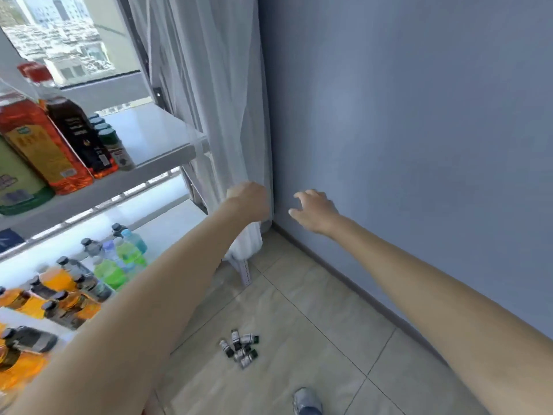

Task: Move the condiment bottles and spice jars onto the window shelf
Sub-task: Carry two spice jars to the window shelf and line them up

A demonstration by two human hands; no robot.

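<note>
Hands (248,202) (314,209) empty; spice jars (241,348) on floor (314,310).

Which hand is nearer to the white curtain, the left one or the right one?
The left hand. It is right at the white curtain, overlapping its lower folds; contact is unclear. The right hand hangs open further right, in front of the blue wall, apart from the curtain.
</note>
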